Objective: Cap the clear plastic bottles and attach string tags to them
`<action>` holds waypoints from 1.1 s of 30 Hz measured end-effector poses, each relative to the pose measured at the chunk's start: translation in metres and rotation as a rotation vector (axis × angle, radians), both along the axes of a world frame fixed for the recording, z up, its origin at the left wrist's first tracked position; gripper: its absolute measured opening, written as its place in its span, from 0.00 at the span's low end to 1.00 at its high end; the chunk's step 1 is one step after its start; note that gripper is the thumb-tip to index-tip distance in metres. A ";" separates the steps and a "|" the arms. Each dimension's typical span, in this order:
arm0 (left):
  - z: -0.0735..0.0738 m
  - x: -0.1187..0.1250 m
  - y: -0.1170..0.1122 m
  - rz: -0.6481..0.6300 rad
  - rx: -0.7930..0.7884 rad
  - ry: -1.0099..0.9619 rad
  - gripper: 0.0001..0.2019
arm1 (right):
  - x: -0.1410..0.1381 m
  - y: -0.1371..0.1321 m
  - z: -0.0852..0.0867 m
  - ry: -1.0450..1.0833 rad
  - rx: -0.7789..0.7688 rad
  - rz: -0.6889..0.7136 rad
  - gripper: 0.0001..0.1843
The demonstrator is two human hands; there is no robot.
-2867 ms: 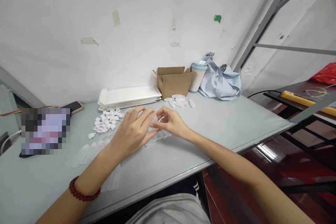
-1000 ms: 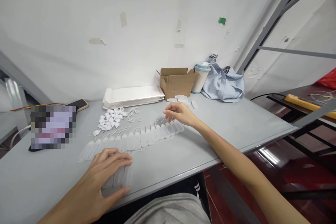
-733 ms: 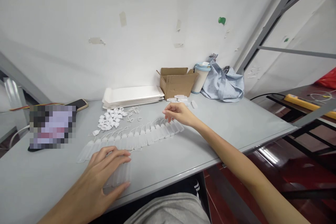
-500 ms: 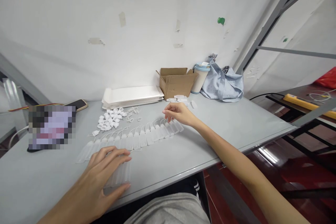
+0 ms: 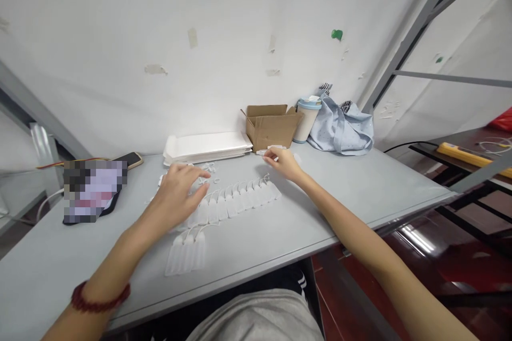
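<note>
My left hand (image 5: 180, 192) is open over the left part of the table, thumb and fingers apart, with nothing visible in it. Under and beside it runs a slanting row of translucent plastic pieces (image 5: 232, 205) with thin white loops at their upper ends. Nearer the front edge lies a short row of the same pieces (image 5: 186, 256). My right hand (image 5: 285, 165) reaches to a few loose clear plastic pieces (image 5: 276, 147) before the cardboard box, its fingers curved and slightly apart. Small white loops (image 5: 208, 168) lie beyond my left hand, which largely covers the white caps (image 5: 160, 180).
A stack of white trays or sheets (image 5: 208, 144) lies against the wall beside the open cardboard box (image 5: 274, 130). A lidded cup (image 5: 307, 120) and a light blue cloth bag (image 5: 340, 128) stand right of it. Two phones (image 5: 96, 192) lie at left, one pixelated.
My left hand has lifted off the front short row and moved forward over the long row. My right hand has moved from the row's right end forward to the loose pieces.
</note>
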State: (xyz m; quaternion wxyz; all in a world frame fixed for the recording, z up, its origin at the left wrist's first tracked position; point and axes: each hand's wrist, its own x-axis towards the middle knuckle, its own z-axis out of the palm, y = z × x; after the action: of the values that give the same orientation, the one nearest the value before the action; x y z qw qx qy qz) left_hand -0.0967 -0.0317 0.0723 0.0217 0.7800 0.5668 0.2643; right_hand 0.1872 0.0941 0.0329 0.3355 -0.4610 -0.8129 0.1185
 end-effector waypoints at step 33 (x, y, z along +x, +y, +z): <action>-0.024 0.018 0.051 -0.016 0.124 0.172 0.12 | 0.005 0.008 -0.002 -0.361 0.041 -0.119 0.25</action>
State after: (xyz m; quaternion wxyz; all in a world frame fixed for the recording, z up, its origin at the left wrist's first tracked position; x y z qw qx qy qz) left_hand -0.0786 0.0193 0.0480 -0.0730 0.8042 0.5427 0.2309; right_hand 0.1924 0.1017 0.0311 0.2001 -0.5153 -0.8333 -0.0027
